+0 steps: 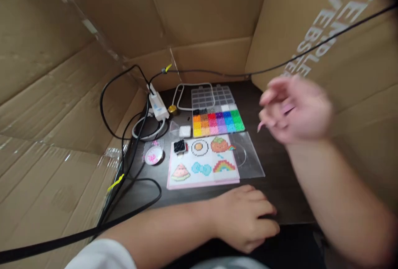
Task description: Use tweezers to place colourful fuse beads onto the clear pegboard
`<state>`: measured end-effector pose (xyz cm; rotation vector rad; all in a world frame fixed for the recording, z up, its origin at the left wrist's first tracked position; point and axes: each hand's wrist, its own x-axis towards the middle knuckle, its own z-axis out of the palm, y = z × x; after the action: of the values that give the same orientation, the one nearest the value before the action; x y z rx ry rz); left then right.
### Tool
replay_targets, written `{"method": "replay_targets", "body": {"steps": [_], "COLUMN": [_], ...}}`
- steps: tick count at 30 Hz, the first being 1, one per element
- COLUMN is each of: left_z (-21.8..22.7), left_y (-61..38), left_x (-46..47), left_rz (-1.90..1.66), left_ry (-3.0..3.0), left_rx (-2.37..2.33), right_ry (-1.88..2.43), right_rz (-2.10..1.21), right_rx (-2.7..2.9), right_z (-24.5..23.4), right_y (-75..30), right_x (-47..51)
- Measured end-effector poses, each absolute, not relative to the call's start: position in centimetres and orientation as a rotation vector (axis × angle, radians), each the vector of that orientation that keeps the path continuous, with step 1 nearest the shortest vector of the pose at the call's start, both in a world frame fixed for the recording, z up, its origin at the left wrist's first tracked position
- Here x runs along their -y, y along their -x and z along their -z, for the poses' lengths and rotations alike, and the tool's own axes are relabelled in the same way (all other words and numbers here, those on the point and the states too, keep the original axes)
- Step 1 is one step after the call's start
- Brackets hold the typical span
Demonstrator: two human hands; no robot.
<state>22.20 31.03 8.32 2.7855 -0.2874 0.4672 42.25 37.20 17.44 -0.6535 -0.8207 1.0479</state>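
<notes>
My right hand is raised at the right, palm turned inward and fingers curled closed around slim pink tweezers. It is blurred, and most of the tweezers are hidden by the fingers. By the table's front edge lies my left hand, back up, fingers curled; what they hold, if anything, is hidden. Beyond it is a pink-edged pattern sheet with pixel pictures. A small square holder of black beads sits on its upper left corner. A clear plastic board lies partly beside the sheet.
An open compartment box of coloured beads stands at the back. A round white dish with pink beads and a small white box are to the left. Black cables and a white power strip run along the left cardboard wall.
</notes>
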Motion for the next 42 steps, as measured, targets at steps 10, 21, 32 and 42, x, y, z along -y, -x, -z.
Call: {"method": "replay_targets", "body": {"steps": [10, 21, 32, 42], "left_z": [-8.6, -5.0, -8.1, -9.3], "left_y": [-21.4, -22.3, -22.5, -22.6], "left_x": [-31.0, -30.6, -30.4, -31.0], "left_rz": [-0.564, -0.916, -0.736, -0.65], "left_ry": [-2.822, -2.616, -1.012, -1.033], "left_rx": [0.239, -0.105, -0.578, -0.71], "right_ry": [0.623, 0.698, 0.331, 0.565], "right_rz": [-1.509, -1.533, -1.675, -1.55], "right_rx": [0.233, 0.174, 0.94, 1.669], "right_z": [-11.9, -10.9, -11.2, -11.0], "right_y": [-39.7, -39.5, -38.5, -38.3], "right_x": [-39.4, -40.0, -37.2, -36.5]}}
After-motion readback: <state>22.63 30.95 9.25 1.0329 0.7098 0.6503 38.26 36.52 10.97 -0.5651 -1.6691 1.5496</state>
